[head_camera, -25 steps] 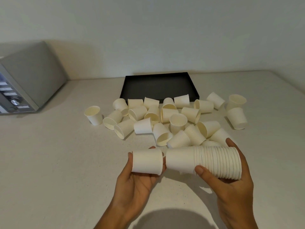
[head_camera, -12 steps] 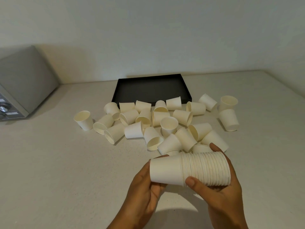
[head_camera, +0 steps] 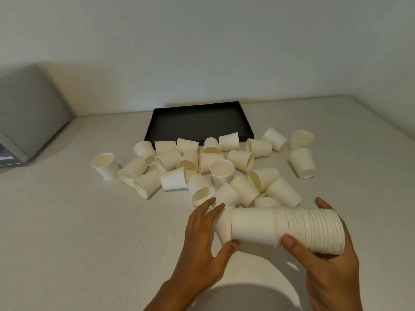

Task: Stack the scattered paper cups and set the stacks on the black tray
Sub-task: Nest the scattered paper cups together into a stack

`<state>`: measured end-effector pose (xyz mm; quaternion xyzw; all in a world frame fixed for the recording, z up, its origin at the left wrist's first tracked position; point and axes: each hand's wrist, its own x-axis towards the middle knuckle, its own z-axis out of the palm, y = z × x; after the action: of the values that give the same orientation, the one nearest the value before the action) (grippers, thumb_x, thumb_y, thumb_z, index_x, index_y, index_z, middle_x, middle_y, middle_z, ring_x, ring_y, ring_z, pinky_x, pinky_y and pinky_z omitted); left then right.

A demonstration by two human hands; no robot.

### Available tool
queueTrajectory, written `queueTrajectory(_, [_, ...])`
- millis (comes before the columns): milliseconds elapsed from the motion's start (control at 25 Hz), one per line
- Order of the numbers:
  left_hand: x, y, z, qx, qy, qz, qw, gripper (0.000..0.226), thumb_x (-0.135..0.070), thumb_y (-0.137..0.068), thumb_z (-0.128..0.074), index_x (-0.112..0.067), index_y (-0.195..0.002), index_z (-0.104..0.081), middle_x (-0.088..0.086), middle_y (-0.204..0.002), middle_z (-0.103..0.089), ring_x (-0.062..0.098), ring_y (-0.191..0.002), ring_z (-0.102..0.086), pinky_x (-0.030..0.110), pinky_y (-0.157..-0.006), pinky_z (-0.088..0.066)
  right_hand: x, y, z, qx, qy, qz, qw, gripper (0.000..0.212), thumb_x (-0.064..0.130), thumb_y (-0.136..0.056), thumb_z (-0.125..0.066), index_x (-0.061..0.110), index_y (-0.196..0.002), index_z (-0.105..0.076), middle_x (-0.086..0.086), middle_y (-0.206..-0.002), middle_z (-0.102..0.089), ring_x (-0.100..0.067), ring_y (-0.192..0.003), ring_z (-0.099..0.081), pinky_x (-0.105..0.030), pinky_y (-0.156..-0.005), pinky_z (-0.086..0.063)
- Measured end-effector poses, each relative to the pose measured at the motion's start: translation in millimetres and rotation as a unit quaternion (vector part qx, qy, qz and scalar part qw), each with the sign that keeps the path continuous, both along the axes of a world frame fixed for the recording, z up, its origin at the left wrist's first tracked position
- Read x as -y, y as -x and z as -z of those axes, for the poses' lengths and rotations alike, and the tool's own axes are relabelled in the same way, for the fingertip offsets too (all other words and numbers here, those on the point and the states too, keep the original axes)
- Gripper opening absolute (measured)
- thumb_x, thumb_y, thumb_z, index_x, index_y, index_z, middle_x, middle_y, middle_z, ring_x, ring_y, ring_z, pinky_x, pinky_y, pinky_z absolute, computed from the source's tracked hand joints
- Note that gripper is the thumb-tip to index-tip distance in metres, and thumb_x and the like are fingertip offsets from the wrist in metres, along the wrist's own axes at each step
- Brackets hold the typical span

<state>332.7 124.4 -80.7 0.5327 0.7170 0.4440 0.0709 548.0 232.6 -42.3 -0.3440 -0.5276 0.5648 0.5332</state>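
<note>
Right hand (head_camera: 332, 265) grips the sideways cup stack (head_camera: 289, 227) at the scattered cups' (head_camera: 222, 169) near edge, left hand (head_camera: 201, 241) straight-fingered against a loose cup (head_camera: 224, 225), counter (head_camera: 67, 221) stretching leftward

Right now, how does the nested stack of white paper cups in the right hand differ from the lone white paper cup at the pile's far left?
The nested stack of white paper cups lies sideways, gripped by the right hand; the lone white paper cup stands upright on the table, untouched. The stack shows many rims; the lone cup one. Both are plain white paper.
</note>
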Motion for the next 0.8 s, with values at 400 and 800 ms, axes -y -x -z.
queueTrajectory(400, [14, 5, 1, 0.130, 0.000, 0.013, 0.991, 0.073, -0.051, -0.095, -0.069, -0.032, -0.156, -0.033, -0.013, -0.155, -0.042, 0.016, -0.142, -0.045, 0.029, -0.107, -0.044, 1, -14, 5, 0.005, -0.002, 0.036, 0.999, 0.105, 0.022, -0.048, -0.097, 0.039, -0.145, -0.060, 0.011, -0.118, -0.070, -0.009, -0.103, -0.073, -0.028, -0.074, -0.066])
queueTrajectory(800, [50, 18, -28, 0.740, -0.146, 0.107, 0.648, 0.042, -0.027, -0.108, -0.050, -0.006, -0.144, -0.056, 0.025, -0.153, -0.048, 0.045, -0.140, -0.048, 0.057, -0.107, -0.048, 6, 9, -7, -0.010, 0.015, 0.001, 1.000, 0.115, 0.037, -0.040, -0.107, 0.039, -0.145, -0.059, 0.007, -0.125, -0.070, -0.014, -0.109, -0.074, -0.035, -0.074, -0.067])
